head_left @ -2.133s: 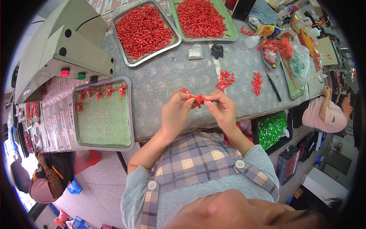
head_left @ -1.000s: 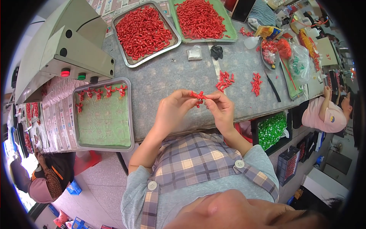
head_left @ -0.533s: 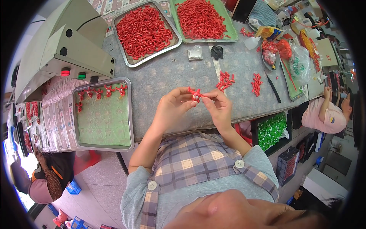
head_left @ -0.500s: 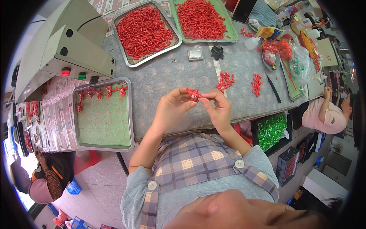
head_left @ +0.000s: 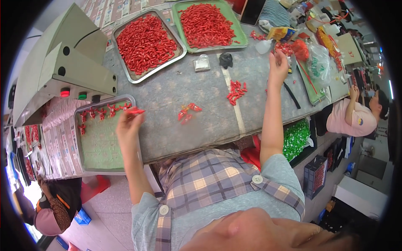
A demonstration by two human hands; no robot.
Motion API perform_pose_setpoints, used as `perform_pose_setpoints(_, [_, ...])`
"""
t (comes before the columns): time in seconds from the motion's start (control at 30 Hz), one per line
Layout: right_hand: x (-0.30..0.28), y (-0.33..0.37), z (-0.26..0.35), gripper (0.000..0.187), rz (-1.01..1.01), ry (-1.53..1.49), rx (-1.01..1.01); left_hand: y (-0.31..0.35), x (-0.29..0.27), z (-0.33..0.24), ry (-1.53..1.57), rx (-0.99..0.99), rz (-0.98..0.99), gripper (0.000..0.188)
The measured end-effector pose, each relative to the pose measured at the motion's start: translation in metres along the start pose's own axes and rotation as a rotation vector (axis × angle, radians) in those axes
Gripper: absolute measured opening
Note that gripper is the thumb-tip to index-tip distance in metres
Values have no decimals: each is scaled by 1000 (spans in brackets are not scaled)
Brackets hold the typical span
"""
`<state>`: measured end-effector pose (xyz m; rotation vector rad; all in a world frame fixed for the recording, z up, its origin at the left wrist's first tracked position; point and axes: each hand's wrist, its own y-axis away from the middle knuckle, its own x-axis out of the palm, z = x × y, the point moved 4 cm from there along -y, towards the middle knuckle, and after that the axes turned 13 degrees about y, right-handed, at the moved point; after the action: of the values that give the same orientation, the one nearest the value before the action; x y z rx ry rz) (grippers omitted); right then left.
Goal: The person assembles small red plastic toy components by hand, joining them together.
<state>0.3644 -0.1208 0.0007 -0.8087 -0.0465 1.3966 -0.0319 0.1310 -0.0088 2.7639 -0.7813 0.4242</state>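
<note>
A small assembly workshop: metal trays (head_left: 147,42) heaped with red plastic parts crowd the grey counter (head_left: 201,113), a press machine (head_left: 63,71) alongside, co-workers (head_left: 347,119) seated at neighbouring stations.

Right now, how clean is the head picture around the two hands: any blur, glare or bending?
Head view: left hand and its red piece are slightly motion-smeared; right hand is sharper; lighting even, no glare; table edge bows near the black fisheye rim.

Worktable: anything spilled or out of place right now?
A few red pieces lie loose on the grey worktable, outside any tray, beside another loose cluster. The left hand holds a red piece over the tray's rim.
</note>
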Motion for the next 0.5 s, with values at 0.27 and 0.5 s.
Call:
perform_pose_setpoints(0.27, [58, -49, -68, 50, 275, 359, 16, -2, -78, 6, -370, 63, -160, 42])
perform_pose_setpoints(0.5, [53, 4, 28, 35, 359, 321, -170, -7, -69, 7, -526, 51, -162, 44])
